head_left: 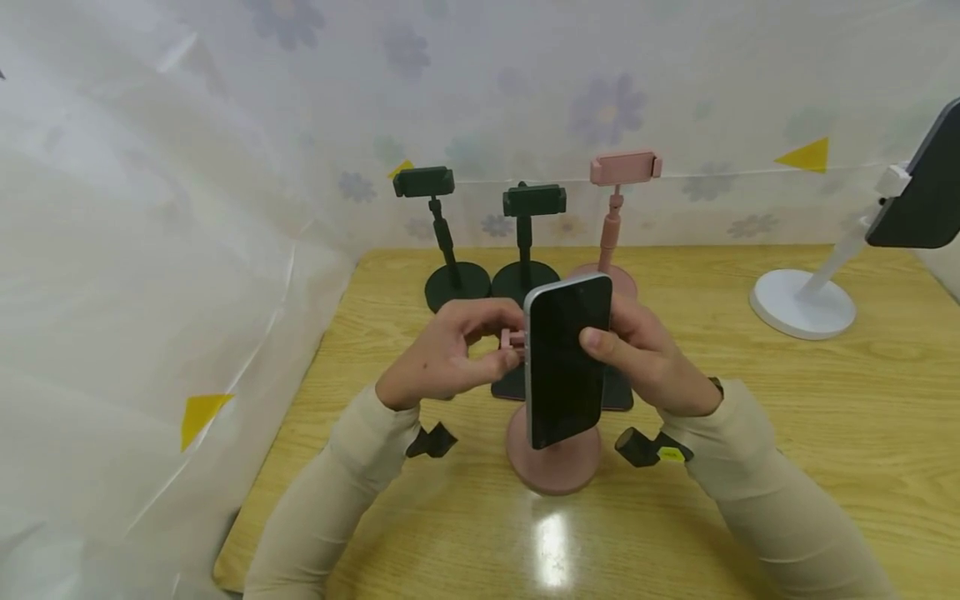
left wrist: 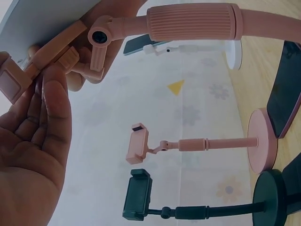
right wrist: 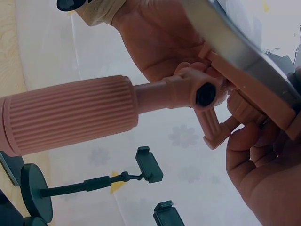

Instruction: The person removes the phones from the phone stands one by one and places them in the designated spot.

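Observation:
A smartphone (head_left: 564, 383) with a dark screen and silver edge stands tilted upright in front of a pink phone stand (head_left: 553, 468). My right hand (head_left: 656, 362) holds it, thumb on the screen and fingers behind. My left hand (head_left: 450, 354) grips the stand's pink clamp (left wrist: 59, 44) at its left end, beside the phone. In the right wrist view, the clamp lies against the back of the phone (right wrist: 244, 52), and curled right fingers (right wrist: 242, 146) touch around its rear knob (right wrist: 244, 108). Whether the clamp's far end grips the phone is hidden.
Behind stand two dark green phone stands (head_left: 456, 283) and another pink stand (head_left: 611, 221), with dark phones (head_left: 618, 392) lying flat before them. At right, a white stand (head_left: 802, 304) carries a phone (head_left: 918, 187). A plastic-covered wall (head_left: 480, 100) borders the wooden table (head_left: 750, 417).

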A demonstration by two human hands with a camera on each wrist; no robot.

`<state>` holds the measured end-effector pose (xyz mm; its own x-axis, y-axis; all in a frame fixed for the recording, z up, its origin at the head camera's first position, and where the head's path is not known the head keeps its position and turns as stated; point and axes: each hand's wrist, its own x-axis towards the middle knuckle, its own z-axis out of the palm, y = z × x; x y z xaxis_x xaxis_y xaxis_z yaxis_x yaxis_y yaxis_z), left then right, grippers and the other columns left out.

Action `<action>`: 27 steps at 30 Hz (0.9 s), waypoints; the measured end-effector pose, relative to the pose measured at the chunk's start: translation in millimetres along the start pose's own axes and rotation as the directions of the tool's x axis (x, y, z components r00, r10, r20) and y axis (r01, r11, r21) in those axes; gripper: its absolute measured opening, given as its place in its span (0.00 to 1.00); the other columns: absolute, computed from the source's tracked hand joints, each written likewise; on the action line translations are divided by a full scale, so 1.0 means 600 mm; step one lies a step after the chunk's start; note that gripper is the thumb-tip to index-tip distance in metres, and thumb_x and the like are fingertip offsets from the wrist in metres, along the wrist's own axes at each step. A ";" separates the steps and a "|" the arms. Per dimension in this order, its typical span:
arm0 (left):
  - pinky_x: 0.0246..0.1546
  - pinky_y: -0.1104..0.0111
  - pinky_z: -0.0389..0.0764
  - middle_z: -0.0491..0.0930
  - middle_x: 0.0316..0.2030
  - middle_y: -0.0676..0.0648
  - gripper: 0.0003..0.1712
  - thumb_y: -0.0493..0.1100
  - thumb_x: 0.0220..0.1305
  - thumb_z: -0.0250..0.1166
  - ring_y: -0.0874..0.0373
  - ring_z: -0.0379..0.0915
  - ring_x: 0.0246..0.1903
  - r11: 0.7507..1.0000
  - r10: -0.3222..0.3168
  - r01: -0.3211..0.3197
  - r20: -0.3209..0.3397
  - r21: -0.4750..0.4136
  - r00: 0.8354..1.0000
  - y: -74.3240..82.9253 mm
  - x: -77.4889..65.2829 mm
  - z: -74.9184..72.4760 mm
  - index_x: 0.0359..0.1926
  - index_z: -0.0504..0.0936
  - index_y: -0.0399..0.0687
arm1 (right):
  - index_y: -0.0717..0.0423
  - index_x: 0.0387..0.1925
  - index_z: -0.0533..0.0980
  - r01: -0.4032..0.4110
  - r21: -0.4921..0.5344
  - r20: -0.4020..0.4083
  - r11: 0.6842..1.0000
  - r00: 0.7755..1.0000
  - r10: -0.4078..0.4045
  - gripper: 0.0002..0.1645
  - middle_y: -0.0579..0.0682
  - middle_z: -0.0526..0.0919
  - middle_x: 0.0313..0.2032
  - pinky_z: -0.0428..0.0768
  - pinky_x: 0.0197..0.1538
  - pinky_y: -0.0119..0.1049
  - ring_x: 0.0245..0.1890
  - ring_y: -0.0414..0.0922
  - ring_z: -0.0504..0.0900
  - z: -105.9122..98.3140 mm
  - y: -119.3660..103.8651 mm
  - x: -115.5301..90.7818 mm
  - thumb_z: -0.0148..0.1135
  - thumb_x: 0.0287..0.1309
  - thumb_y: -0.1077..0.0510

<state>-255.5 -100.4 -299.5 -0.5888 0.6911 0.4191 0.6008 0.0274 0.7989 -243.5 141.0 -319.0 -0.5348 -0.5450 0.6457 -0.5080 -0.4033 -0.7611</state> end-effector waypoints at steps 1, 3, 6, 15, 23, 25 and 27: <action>0.38 0.66 0.74 0.73 0.31 0.45 0.05 0.33 0.60 0.57 0.58 0.70 0.32 1.000 -0.008 0.008 -0.002 -0.007 1.000 0.000 0.000 0.001 0.37 0.77 0.39 | 0.50 0.60 0.72 0.000 0.000 0.001 1.000 1.000 0.000 0.17 0.40 0.81 0.50 0.84 0.46 0.31 0.46 0.35 0.84 0.000 0.000 0.000 0.45 0.75 0.62; 0.38 0.66 0.74 0.73 0.31 0.45 0.04 0.33 0.60 0.58 0.57 0.69 0.32 1.000 -0.020 0.019 -0.007 -0.018 1.000 0.001 0.000 0.002 0.37 0.77 0.39 | 0.51 0.60 0.72 -0.002 0.010 0.007 1.000 1.000 0.002 0.17 0.40 0.81 0.50 0.84 0.46 0.31 0.45 0.35 0.84 -0.002 0.001 0.000 0.45 0.75 0.62; 0.38 0.65 0.74 0.72 0.31 0.44 0.04 0.33 0.60 0.58 0.57 0.69 0.32 0.999 -0.024 0.023 -0.009 -0.029 1.000 0.001 0.001 0.003 0.37 0.76 0.38 | 0.51 0.60 0.71 -0.002 0.020 0.015 1.000 1.000 0.002 0.18 0.40 0.81 0.51 0.84 0.47 0.31 0.46 0.35 0.84 -0.003 0.001 0.000 0.45 0.75 0.62; 0.38 0.66 0.74 0.72 0.31 0.44 0.05 0.33 0.60 0.58 0.58 0.69 0.32 0.999 -0.024 0.023 -0.022 -0.035 0.999 -0.002 0.000 0.006 0.37 0.76 0.35 | 0.48 0.60 0.71 -0.014 0.011 0.003 1.000 1.000 0.014 0.17 0.40 0.80 0.51 0.84 0.47 0.31 0.47 0.35 0.84 -0.002 0.000 -0.001 0.46 0.75 0.61; 0.36 0.66 0.76 0.74 0.30 0.44 0.03 0.31 0.60 0.58 0.55 0.71 0.30 1.000 -0.011 0.009 -0.047 -0.025 0.999 -0.005 0.000 0.011 0.35 0.76 0.38 | 0.49 0.60 0.72 -0.023 -0.005 -0.017 1.000 1.000 0.023 0.18 0.41 0.80 0.52 0.84 0.48 0.31 0.48 0.36 0.83 0.002 -0.005 0.000 0.46 0.75 0.63; 0.36 0.66 0.76 0.74 0.30 0.44 0.03 0.31 0.59 0.58 0.54 0.71 0.30 1.000 -0.004 0.003 -0.054 -0.026 0.999 -0.005 0.000 0.012 0.35 0.76 0.38 | 0.51 0.60 0.72 -0.016 -0.002 -0.015 1.000 1.000 0.016 0.18 0.42 0.80 0.52 0.84 0.48 0.31 0.47 0.37 0.84 0.003 -0.006 0.002 0.45 0.74 0.64; 0.37 0.66 0.77 0.74 0.30 0.44 0.03 0.30 0.59 0.58 0.55 0.71 0.30 1.000 -0.003 0.002 -0.062 -0.022 0.998 -0.005 -0.001 0.013 0.35 0.76 0.38 | 0.51 0.59 0.72 -0.014 -0.002 -0.013 1.000 1.000 0.014 0.18 0.42 0.80 0.51 0.83 0.48 0.31 0.47 0.37 0.84 0.003 -0.005 0.002 0.45 0.74 0.64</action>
<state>-252.9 -95.1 -305.5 -0.6232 0.6446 0.4429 0.5879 0.0127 0.8088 -241.3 140.2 -315.9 -0.5507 -0.5406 0.6360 -0.5019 -0.3944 -0.7698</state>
